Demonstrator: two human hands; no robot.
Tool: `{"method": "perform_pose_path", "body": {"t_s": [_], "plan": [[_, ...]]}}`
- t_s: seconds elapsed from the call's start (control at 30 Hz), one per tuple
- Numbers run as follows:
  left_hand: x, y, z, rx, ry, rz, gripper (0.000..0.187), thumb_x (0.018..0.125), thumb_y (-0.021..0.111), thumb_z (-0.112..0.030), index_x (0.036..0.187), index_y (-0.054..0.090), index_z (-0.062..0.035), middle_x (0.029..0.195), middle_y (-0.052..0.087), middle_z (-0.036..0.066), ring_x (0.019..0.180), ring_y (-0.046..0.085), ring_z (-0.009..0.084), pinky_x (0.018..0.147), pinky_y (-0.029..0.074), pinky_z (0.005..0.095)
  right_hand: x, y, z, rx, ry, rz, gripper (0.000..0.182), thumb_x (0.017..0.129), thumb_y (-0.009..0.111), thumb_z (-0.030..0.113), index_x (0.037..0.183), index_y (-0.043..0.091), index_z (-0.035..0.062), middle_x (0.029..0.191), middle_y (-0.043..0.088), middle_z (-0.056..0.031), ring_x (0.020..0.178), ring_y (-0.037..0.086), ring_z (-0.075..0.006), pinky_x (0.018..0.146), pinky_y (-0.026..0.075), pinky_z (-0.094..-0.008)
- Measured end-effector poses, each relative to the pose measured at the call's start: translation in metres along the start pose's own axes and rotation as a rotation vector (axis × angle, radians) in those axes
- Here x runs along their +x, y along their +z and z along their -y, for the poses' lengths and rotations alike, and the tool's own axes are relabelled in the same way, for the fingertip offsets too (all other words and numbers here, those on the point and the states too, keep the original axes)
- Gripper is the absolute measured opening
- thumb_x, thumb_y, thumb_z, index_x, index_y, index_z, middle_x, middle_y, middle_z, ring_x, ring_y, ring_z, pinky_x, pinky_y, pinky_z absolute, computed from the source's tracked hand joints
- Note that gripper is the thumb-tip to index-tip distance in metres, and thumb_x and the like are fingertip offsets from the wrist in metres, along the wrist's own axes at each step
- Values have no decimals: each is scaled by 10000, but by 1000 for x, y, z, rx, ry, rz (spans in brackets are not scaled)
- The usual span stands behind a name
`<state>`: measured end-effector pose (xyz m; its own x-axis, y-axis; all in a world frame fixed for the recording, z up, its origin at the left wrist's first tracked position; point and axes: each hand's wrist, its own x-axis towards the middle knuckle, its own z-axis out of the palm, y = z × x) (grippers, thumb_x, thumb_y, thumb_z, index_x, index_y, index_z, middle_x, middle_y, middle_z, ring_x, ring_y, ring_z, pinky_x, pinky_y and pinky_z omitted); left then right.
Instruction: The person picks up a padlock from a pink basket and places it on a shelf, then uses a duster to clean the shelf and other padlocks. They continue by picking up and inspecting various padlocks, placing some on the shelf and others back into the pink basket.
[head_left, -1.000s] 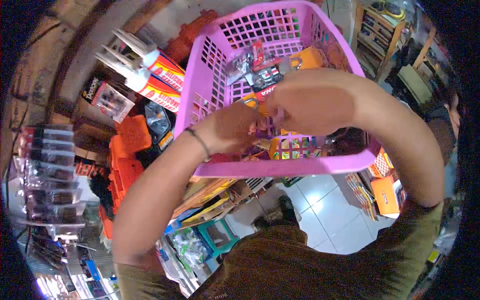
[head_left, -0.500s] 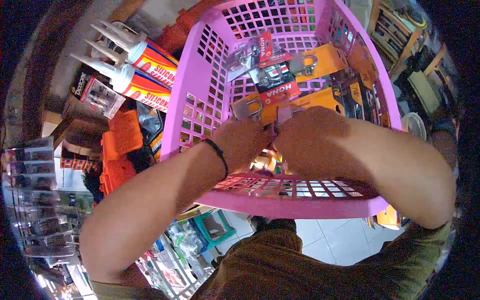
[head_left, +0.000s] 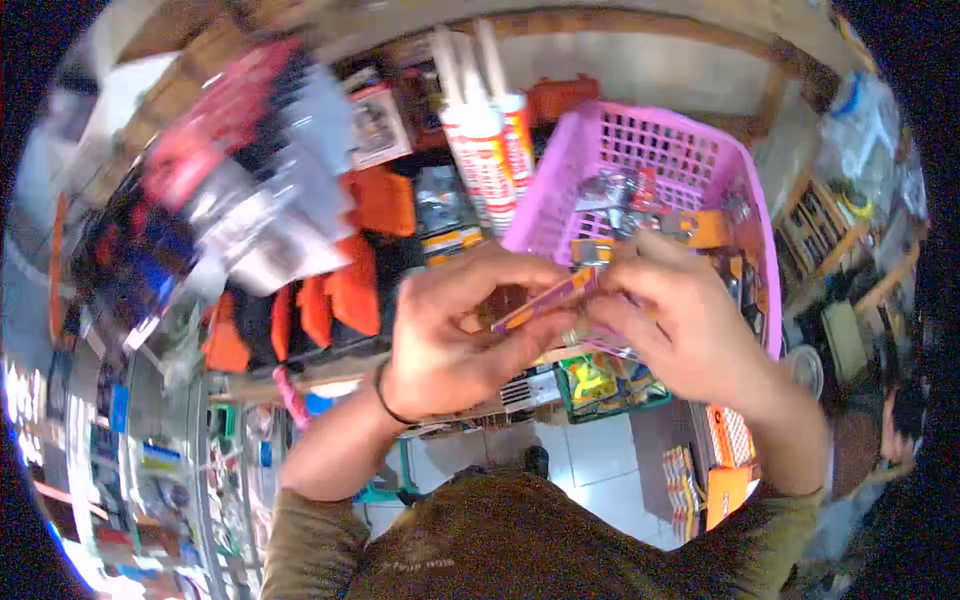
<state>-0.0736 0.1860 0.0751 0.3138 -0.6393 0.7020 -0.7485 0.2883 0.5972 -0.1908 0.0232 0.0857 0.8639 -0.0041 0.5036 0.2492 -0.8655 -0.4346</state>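
Note:
My left hand [head_left: 460, 330] grips a thin orange-and-purple packet [head_left: 545, 303] between thumb and fingers, edge toward me. My right hand [head_left: 675, 315] pinches the packet's right end, its fingers curled. Both hands are in front of the near side of a pink plastic basket [head_left: 570, 150]. Inside the basket lie carded goods with orange and red backing, among them an orange card [head_left: 703, 230]. Blur hides the packet's print and contents.
White-nozzled silicone sealant tubes [head_left: 480, 150] stand left of the basket. Orange bins [head_left: 350, 290] line the shelf, with hanging plastic packs [head_left: 270, 220] at upper left. Below are a green tray of packets [head_left: 610, 385] and a tiled floor [head_left: 600, 455].
My hands have come up out of the basket with the packet between them. The view has turned left and drawn back, so the basket appears smaller and further right.

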Motion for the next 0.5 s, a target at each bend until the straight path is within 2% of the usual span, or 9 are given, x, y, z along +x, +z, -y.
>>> {"method": "perform_pose_path", "body": {"t_s": [0.07, 0.1, 0.17, 0.23, 0.3, 0.37, 0.4, 0.47, 0.5], "plan": [[-37, -15, -9, -266, -155, -93, 278, 766, 613, -139, 1003, 560, -4, 906, 576, 82, 821, 544, 135, 701, 429, 249, -4, 20, 29, 293, -85, -15, 124, 772, 571, 104, 729, 521, -2, 694, 472, -93, 654, 482, -211, 583, 377, -303], [-55, -23, -10, -302, -161, -108, 342, 811, 566, -209, 1078, 526, 2, 969, 560, 97, 891, 529, 149, 759, 419, 262, -7, 30, 49, 382, 16, 69, 127, 788, 558, 134, 746, 537, 16, 687, 485, -125, 649, 506, -277, 583, 394, -352], [-94, -21, -16, -792, -373, -226, 482, 866, 437, -331, 1218, 395, -6, 1072, 512, 119, 994, 485, 175, 849, 386, 298, -11, 71, 67, 516, -44, 124, 138, 796, 554, 127, 738, 531, 4, 689, 501, -128, 661, 513, -277, 591, 399, -346], [-139, -28, -15, -1062, -597, -452, 530, 878, 374, -393, 1264, 327, -33, 1115, 496, 132, 962, 534, 241, 842, 431, 370, -13, 110, 88, 740, 225, 311, 174, 821, 544, 157, 812, 557, -17, 757, 563, -123, 745, 545, -214, 644, 424, -321], [-181, -51, -16, -1091, -651, -665, 529, 874, 363, -434, 1246, 352, -58, 1033, 536, 118, 900, 568, 267, 797, 462, 418, -17, 182, 80, 845, 253, 360, 235, 846, 523, 212, 853, 561, -20, 773, 576, -93, 749, 547, -178, 616, 425, -293], [-236, -70, -8, -1247, -550, -833, 536, 863, 352, -481, 1209, 392, -74, 910, 565, 93, 851, 584, 282, 754, 474, 465, -11, 237, 81, 1007, 446, 301, 281, 853, 507, 313, 905, 534, 39, 742, 547, -21, 635, 535, -96, 524, 418, -226], [-252, -79, -18, -1195, -627, -931, 595, 838, 329, -551, 1174, 429, -70, 848, 564, 82, 826, 587, 286, 737, 472, 484, -1, 253, 93, 999, 426, 335, 281, 853, 507, 313, 905, 534, 39, 742, 547, -21, 635, 535, -96, 524, 418, -226], [-294, -89, -26, -1258, -630, -977, 646, 815, 313, -596, 1155, 446, -63, 855, 565, 85, 804, 587, 288, 724, 472, 481, 23, 284, 122, 1293, 841, 459, 381, 835, 487, 421, 941, 518, 56, 811, 559, -51, 689, 576, -162, 576, 464, -303], [-313, -90, -27, -1332, -650, -990, 698, 792, 298, -641, 1135, 462, -56, 863, 566, 88, 782, 587, 289, 711, 473, 478, 37, 300, 129, 1288, 827, 483, 381, 835, 487, 421, 941, 518, 56, 811, 559, -51, 689, 576, -162, 576, 464, -303]]}}
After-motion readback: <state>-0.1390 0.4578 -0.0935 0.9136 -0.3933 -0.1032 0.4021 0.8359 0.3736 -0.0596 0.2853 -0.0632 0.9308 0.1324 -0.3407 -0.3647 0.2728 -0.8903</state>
